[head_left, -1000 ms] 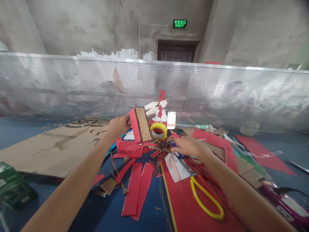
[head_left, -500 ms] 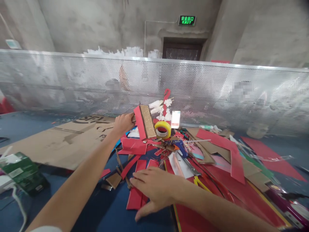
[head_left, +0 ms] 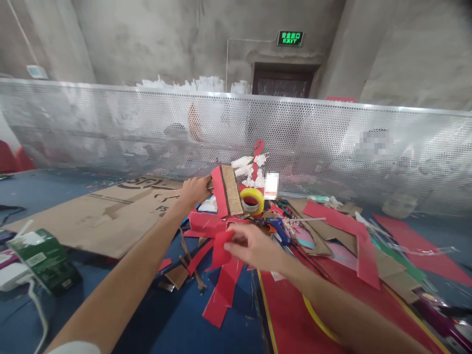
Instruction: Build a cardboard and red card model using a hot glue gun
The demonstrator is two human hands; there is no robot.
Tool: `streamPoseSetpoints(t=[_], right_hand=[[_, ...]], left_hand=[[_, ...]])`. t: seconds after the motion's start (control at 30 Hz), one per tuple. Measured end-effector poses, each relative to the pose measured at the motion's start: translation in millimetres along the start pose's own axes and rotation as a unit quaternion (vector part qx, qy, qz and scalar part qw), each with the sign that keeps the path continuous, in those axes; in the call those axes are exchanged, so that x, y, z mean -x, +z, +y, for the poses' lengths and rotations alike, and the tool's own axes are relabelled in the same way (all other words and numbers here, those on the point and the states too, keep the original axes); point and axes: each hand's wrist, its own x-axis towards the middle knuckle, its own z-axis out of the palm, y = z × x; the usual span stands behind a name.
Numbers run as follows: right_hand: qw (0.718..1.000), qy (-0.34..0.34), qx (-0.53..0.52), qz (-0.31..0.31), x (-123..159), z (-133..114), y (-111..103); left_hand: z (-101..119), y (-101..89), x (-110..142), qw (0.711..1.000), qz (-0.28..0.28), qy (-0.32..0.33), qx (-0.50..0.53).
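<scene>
"What do we record?"

"Left hand [head_left: 196, 191] clamped on the red-faced cardboard piece [head_left: 232, 191] near the tape roll [head_left: 261, 197]; right hand [head_left: 254, 247], apart, pinching a red strip [head_left: 221, 250] above the surface [head_left: 155, 319]."

A boxy cardboard piece [head_left: 231, 191], red on its left side and bare brown on its right with a dark edge between, stands just left of a yellow tape roll [head_left: 260, 200], its top leaning leftward; whether the two touch cannot be told. A red strip [head_left: 221, 249], pinched at its right edge, is held tilted on the near side of the roll, left of it.
</scene>
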Motion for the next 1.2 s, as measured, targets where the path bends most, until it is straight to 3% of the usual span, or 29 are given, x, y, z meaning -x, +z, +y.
streamPoseSetpoints(t=[0.1,0.33,0.47,0.6,0.83,1.2], right_hand=[[0.987,0.031,-0.153,0.043,-5,-3,-19],[0.963,0.044,-0.226,0.140,-4,-5,-48],[0.945,0.017,-0.227,0.236,-5,2,-69],[0.943,-0.003,-0.137,0.302,-3,4,-89],[0.947,0.013,-0.094,0.307,-3,7,-94],[0.958,0.006,-0.095,0.271,-9,26,-90]], left_hand=[[1,2.0,0,1.000,0.004,0.007,-0.003],[6,5.5,1,1.000,0.009,0.025,-0.003],[14,4.0,3,0.999,0.013,0.053,-0.006],[28,1.5,7,0.996,0.017,0.089,-0.013],[49,-1.0,13,0.992,0.007,0.130,-0.004],[58,-3.4,15,0.988,0.010,0.153,-0.024]])
